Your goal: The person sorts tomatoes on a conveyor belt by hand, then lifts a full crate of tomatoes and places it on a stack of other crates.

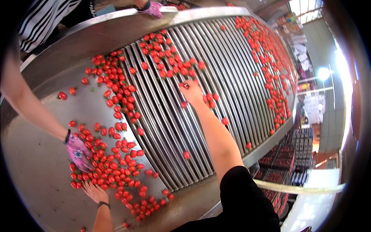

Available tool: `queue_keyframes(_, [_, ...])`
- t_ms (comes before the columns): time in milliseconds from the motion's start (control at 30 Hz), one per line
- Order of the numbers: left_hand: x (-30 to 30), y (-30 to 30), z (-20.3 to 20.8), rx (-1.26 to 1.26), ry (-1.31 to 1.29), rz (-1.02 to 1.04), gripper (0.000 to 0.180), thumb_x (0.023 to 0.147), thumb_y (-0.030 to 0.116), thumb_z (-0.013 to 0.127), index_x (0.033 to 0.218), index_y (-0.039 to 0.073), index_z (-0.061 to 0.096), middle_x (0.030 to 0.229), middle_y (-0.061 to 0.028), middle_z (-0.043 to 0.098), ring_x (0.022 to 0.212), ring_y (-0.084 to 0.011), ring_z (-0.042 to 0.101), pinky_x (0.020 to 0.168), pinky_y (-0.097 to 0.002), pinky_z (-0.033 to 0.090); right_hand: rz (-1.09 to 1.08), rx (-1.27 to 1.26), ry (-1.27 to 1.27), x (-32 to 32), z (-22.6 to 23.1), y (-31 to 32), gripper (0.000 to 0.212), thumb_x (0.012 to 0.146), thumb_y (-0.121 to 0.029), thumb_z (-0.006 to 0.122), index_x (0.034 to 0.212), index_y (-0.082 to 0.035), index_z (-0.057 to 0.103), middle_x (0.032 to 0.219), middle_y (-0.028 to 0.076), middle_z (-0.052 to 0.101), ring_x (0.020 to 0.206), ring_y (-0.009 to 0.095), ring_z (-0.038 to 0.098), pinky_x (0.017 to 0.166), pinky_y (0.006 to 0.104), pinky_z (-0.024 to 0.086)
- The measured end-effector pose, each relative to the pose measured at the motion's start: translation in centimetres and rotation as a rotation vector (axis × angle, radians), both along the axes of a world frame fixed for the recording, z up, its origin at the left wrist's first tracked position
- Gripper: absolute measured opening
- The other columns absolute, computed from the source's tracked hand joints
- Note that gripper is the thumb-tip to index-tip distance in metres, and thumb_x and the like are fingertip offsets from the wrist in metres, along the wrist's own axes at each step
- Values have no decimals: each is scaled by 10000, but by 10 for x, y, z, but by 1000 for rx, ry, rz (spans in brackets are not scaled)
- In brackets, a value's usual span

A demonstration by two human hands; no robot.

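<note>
My right hand (192, 92) is over the metal rollers (166, 116), its fingers closed around a cherry tomato (186, 86) that shows only in part. Close beside it on the rollers lie several more red cherry tomatoes (210, 97). At the lower left, my left hand (95, 192) lies flat with its fingers stretched out, touching the near edge of a heap of cherry tomatoes (116, 166) on the metal tray (46, 154). Green stems show on many of them.
A co-worker's pink gloved hand (79, 152) rests on the same heap; another pink glove (151, 8) is at the far rim. Many tomatoes (270, 65) crowd the rollers' right end. Beyond the right rim stand stacked crates (276, 166) and a pale bar (301, 188).
</note>
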State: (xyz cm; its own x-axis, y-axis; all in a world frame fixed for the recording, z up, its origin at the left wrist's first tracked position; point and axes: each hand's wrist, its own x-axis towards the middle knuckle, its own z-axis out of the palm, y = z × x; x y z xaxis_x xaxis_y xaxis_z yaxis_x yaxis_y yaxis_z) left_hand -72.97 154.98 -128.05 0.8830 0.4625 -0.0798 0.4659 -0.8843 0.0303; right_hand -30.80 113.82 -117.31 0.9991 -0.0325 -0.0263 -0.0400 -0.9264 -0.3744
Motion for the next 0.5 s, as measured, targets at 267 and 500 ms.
queue_keyframes(267, [-6,9,-20,77,-141,-21,345,890,182,370,1157,-27,430,1286,-175,379,1228,-325,308,1046,-464,208,-206,1747,1000,-332,81,24,302,821,-349,570,896,-62,515,846,47,498,573,105,438,396,168,285])
queue_keyframes(500, [-2,21,-27,151,-91,-47,353,891,201,373,1181,4,416,1304,-140,362,1238,-302,296,1048,-445,212,-1028,1442,1375,-561,158,-89,247,837,-218,549,1019,-52,531,824,38,532,532,39,420,342,124,253])
